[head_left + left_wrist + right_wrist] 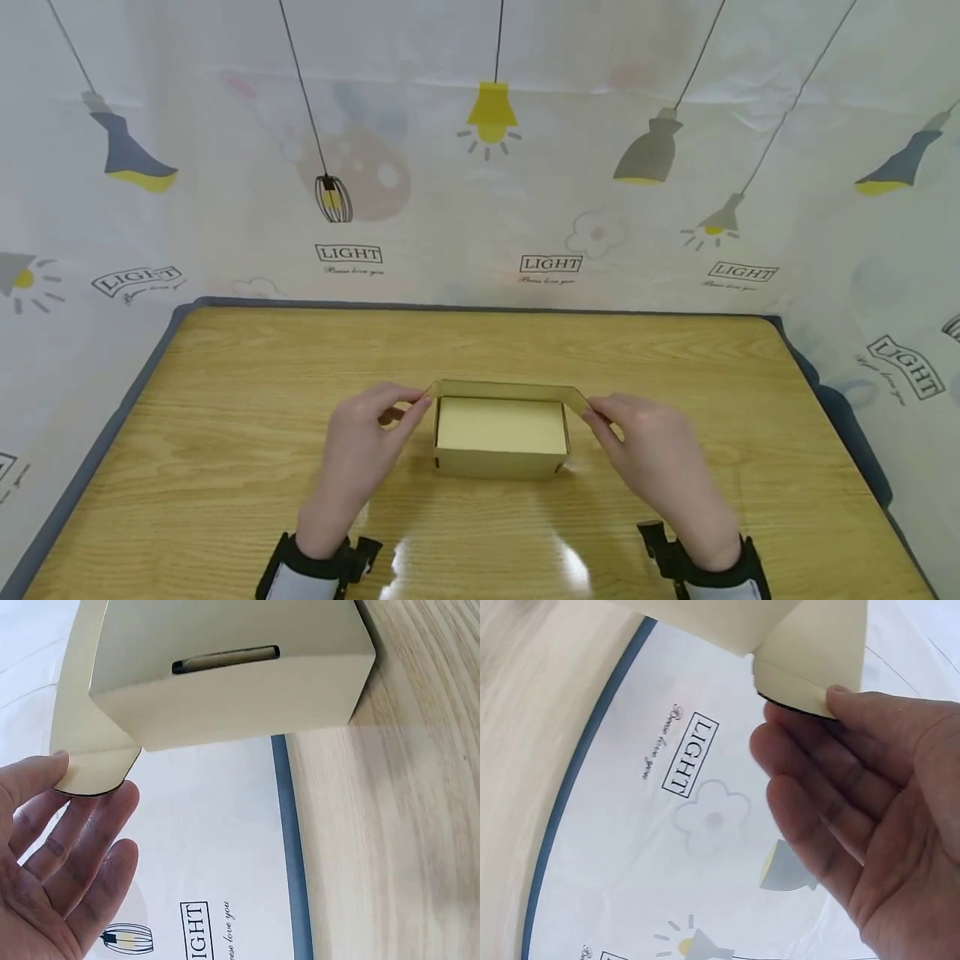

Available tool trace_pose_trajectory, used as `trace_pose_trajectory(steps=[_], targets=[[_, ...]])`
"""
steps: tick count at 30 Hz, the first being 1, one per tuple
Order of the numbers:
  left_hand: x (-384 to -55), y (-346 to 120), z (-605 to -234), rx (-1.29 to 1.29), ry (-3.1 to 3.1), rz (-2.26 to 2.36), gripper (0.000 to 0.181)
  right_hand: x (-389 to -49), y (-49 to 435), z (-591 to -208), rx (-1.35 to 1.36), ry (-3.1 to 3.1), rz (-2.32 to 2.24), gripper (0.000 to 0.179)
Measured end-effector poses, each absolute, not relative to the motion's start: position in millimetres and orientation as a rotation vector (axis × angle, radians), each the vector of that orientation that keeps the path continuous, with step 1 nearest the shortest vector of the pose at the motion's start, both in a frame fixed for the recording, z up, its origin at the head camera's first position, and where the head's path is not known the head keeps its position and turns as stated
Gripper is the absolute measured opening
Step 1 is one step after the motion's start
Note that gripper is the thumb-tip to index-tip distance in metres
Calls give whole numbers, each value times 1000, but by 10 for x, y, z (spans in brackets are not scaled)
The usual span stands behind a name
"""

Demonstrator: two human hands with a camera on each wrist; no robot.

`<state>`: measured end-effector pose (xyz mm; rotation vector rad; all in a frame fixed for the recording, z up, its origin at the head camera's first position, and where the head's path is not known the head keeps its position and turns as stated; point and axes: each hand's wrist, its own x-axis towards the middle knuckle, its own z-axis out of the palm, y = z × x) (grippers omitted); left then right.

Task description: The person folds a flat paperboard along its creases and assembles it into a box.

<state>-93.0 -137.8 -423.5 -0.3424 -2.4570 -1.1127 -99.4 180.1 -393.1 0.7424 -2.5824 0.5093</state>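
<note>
A small pale cardboard box (501, 465) sits on the table, a raised flap (502, 390) standing along its far edge. Between thumb and fingers, my left hand (367, 446) pinches the rounded tab at the flap's left end; this tab (97, 772) shows clearly in the left wrist view. At the other end my right hand (656, 446) pinches the matching right tab (795, 686). A narrow slot (225, 658) runs along one box edge near the left hand. In the right wrist view, much of the box lies out of frame.
The wooden table (225, 467) has a dark blue-grey edge strip (375, 306). Behind and at both sides hangs a white sheet (450, 217) printed with lamps and the word LIGHT. Each wrist wears a black strap (318, 562).
</note>
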Motion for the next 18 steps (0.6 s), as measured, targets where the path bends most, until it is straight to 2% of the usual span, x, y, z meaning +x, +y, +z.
trace_pose_trajectory(steps=[4, 11, 18], targets=[[-919, -1337, -4219, -293, -2453, -1157, 6, -939, 1703, -3866, 674, -2620, 484, 4], [-898, -1274, -4204, -190, -2464, -1234, 7, -892, 1569, -3836, 603, -2670, 462, 25], [-883, -1242, -4225, -143, -2448, -1313, 10, -910, 1520, -3873, 570, -2702, 507, 22]])
